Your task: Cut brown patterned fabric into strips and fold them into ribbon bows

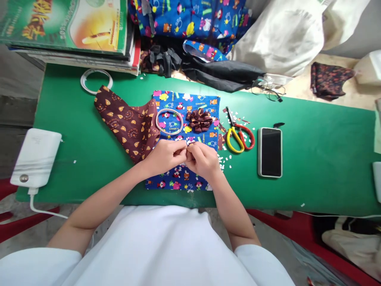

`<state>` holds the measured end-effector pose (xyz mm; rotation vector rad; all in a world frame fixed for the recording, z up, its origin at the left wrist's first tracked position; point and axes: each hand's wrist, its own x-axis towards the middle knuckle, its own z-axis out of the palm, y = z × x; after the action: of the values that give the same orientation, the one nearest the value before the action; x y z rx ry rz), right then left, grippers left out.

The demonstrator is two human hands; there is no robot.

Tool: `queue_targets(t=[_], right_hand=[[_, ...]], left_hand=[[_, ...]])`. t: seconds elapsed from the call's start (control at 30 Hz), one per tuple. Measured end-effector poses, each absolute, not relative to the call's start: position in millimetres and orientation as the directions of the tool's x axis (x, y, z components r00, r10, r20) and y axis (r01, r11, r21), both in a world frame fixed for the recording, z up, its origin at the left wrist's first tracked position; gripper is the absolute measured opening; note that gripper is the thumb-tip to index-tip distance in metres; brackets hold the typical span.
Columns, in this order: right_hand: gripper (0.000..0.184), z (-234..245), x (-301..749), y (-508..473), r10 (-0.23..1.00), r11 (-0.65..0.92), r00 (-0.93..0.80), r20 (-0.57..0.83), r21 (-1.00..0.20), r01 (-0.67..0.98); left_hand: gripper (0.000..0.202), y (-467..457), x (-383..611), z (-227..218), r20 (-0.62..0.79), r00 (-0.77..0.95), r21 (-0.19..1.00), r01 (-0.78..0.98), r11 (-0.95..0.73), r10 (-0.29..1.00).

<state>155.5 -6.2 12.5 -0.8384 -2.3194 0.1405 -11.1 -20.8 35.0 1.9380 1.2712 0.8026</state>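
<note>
My left hand [172, 154] and my right hand [203, 157] meet fingertip to fingertip over a blue cartoon-print cloth [184, 183]. Both are closed in a pinch; whatever lies between the fingers is too small to make out. Just beyond my right hand sits a gathered brown fabric rosette [200, 120]. A thin pale ring [156, 124] rests on the cloth above my left hand. Brown heart-print fabric [125, 123] lies crumpled to the left, its edge by my left wrist. Scissors [238, 137] with one yellow and one red handle lie at the right.
White scraps [224, 163] are scattered around the scissors. A phone [270, 152] lies farther right, a white power bank [36, 157] with a cable at far left. A coil of white wire [97, 70] sits by stacked books [68, 28]. Glasses [269, 90] and bundled fabrics line the back edge.
</note>
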Motion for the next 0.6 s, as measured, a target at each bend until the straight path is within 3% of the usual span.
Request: queue_targets(t=[0.23,0.43,0.6], right_hand=[[0.019,16.1,153.3,-7.5,0.709,0.704,-0.503,0.494,-0.529,0.474],[0.018,22.4,152.3,-8.5,0.872,0.336,-0.446,0.203,-0.91,0.243],[0.02,23.0,153.8,-8.3,0.904,0.169,-0.422,0.075,-0.967,0.189]], left_hand=[[0.02,-22.3,-11.6,32.4,0.192,0.343,0.803,0.484,-0.348,0.92],[0.02,-22.0,-12.8,36.4,0.187,0.325,0.835,0.444,-0.324,0.927],[0.022,-21.4,-12.9,37.3,0.135,0.309,0.87,0.417,-0.262,0.941]])
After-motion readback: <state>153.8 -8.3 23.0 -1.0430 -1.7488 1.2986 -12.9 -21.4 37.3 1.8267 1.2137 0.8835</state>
